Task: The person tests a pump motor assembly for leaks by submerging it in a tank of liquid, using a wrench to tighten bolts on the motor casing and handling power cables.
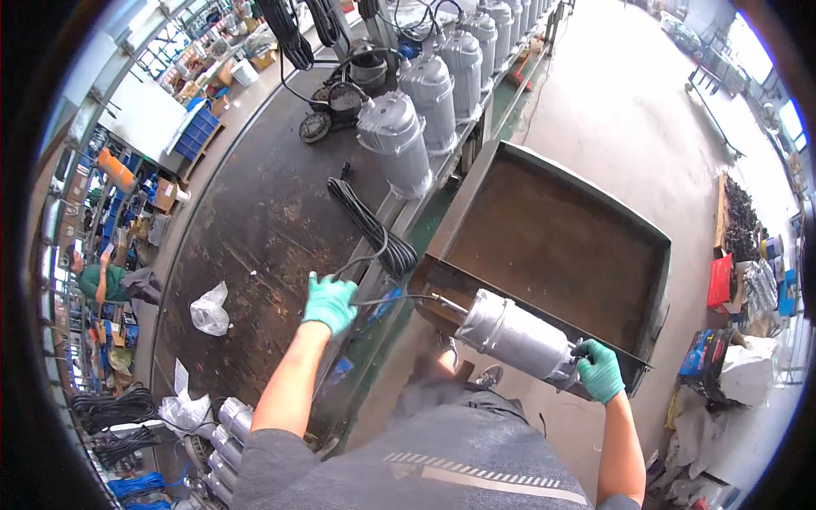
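Note:
My right hand (600,371), in a green glove, is closed on a black part at the near right end of a silver submersible pump (520,335). The pump lies tilted nearly on its side at the front edge of a metal tray. From its left end a black cable (374,302) runs to my left hand (330,303), also green-gloved, whose fingers are wrapped round it. Beyond that hand the cable leads up to a tied coil of black cable (374,228) on the edge of the workbench.
Several upright silver pumps (395,140) line the far end of the workbench (246,229). The brown-bottomed tray (552,246) stands right of the bench. A crumpled plastic bag (210,309) lies on the bench. More pumps (228,442) and cable coils (115,408) are at lower left. Another person (104,279) is far left.

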`<state>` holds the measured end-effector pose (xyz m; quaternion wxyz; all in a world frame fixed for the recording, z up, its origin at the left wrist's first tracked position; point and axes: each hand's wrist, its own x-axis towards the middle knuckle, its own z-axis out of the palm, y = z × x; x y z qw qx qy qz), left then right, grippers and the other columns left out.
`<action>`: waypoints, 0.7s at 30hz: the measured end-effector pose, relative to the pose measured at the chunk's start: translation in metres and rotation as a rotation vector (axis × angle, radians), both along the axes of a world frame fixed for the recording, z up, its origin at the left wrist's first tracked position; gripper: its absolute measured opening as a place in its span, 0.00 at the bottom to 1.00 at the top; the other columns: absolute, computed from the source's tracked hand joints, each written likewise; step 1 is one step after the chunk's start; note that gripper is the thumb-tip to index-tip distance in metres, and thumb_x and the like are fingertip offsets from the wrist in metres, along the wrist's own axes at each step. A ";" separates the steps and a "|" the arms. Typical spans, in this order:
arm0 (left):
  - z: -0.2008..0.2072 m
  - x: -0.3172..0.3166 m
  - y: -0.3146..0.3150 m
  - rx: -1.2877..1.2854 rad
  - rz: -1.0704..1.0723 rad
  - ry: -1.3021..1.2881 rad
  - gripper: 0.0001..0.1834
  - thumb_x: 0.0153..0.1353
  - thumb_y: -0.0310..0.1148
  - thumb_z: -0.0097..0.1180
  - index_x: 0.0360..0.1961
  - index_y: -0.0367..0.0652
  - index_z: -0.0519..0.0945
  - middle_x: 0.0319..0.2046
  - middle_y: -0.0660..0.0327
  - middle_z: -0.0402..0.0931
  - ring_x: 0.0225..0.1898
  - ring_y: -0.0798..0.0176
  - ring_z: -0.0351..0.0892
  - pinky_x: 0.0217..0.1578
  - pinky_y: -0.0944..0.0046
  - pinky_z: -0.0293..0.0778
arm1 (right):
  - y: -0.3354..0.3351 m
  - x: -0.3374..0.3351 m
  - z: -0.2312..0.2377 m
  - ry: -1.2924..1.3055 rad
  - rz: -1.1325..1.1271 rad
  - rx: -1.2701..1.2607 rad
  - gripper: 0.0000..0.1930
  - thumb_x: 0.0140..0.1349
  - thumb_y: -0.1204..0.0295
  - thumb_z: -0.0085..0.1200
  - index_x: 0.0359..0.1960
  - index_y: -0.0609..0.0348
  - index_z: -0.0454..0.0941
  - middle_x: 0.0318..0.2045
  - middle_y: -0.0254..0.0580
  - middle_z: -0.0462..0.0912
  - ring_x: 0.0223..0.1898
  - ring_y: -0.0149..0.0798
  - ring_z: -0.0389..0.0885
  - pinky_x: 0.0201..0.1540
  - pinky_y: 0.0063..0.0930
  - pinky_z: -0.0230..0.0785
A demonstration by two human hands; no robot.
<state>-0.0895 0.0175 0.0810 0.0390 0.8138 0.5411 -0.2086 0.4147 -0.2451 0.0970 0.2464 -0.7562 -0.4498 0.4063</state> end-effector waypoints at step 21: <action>-0.080 0.104 -0.035 -0.501 0.255 -0.358 0.44 0.59 0.47 0.67 0.71 0.37 0.64 0.65 0.39 0.72 0.66 0.39 0.73 0.65 0.49 0.71 | 0.006 -0.006 0.025 -0.617 0.356 0.014 0.10 0.57 0.67 0.63 0.38 0.57 0.81 0.43 0.54 0.81 0.44 0.56 0.84 0.48 0.47 0.79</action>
